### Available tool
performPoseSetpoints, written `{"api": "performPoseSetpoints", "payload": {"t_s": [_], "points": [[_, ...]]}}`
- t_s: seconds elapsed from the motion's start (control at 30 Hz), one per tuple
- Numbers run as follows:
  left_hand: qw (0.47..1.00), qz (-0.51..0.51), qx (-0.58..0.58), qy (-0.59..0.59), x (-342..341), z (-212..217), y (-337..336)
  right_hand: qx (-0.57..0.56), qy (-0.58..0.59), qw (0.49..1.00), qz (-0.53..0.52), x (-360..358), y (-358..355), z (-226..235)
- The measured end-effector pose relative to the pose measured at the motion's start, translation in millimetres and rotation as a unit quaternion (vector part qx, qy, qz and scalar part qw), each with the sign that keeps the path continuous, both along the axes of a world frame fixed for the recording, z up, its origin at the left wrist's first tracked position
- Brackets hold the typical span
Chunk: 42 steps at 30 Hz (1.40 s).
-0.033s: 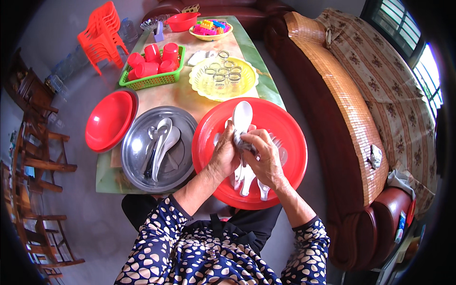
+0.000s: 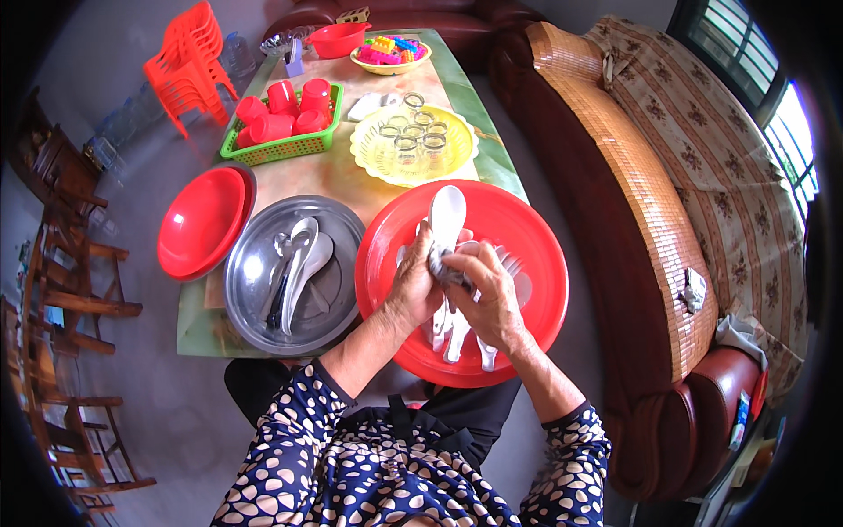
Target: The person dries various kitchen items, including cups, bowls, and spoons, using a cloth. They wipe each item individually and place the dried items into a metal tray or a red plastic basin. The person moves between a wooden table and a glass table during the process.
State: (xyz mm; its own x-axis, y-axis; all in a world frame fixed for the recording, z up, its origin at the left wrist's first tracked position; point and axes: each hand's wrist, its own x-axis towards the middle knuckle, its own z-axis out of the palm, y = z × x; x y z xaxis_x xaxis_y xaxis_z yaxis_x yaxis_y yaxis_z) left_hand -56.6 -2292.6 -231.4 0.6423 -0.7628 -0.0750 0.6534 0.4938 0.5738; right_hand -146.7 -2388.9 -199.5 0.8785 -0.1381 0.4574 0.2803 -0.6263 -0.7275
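Observation:
My left hand [image 2: 416,283] is closed around a large white spoon [image 2: 447,211], its bowl pointing up and away from me. The fingers of my right hand [image 2: 488,290] press a small crumpled grey cloth-like wad [image 2: 441,262] against the spoon below its bowl. Both hands are above a wide red basin [image 2: 546,325]. Inside it lie several white spoons [image 2: 457,338] and a few forks [image 2: 510,262], partly hidden by my hands. To the left, a grey basin [image 2: 248,323] holds spoons of metal and white material, including a ladle-like white spoon [image 2: 307,272].
Left of the grey basin, red bowls [image 2: 200,227] overhang the table edge. Farther back are a green basket [image 2: 283,151] of red cups, a scalloped yellow tray [image 2: 373,169] with several glasses, and a bowl of toy blocks [image 2: 392,53]. A long sofa [image 2: 571,211] lines the right.
The fingers of my right hand and the grey wad have shifted very slightly at the spoon. Everything else stays in place.

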Motion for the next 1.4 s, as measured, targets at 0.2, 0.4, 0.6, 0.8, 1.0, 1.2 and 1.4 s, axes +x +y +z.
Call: {"api": "performPoseSetpoints", "payload": {"t_s": [0.2, 0.4, 0.6, 0.8, 1.0, 1.2, 1.4], "points": [[0.999, 0.034, 0.011, -0.015, 15.2, -3.2, 4.4, -0.030, 0.059, 0.996, 0.064, -21.0, 0.1, -13.4], [0.997, -0.041, -0.035, -0.051, 9.9, 8.1, 8.3, -0.114, 0.177, 0.977, 0.037, -43.5, -23.3, -5.6], [0.949, -0.042, 0.132, -0.283, -8.1, 21.1, 3.8, 0.094, 0.068, 0.992, -0.050, -7.5, -37.4, 39.1], [0.926, -0.078, 0.126, -0.348, -19.5, 22.4, 2.0, 0.217, 0.021, 0.969, -0.121, -5.4, -44.3, 37.7], [0.871, -0.109, 0.224, -0.422, -24.8, 18.7, 12.3, 0.246, -0.026, 0.948, -0.199, -11.7, -68.7, 40.2], [0.824, -0.129, 0.319, -0.450, -22.0, 18.0, 18.0, 0.320, -0.021, 0.919, -0.229, -25.2, -102.9, 26.5], [0.587, 0.078, 0.422, -0.687, -20.6, 16.2, 16.7, 0.393, -0.061, 0.878, -0.266, -31.1, -109.6, 13.9]]}}
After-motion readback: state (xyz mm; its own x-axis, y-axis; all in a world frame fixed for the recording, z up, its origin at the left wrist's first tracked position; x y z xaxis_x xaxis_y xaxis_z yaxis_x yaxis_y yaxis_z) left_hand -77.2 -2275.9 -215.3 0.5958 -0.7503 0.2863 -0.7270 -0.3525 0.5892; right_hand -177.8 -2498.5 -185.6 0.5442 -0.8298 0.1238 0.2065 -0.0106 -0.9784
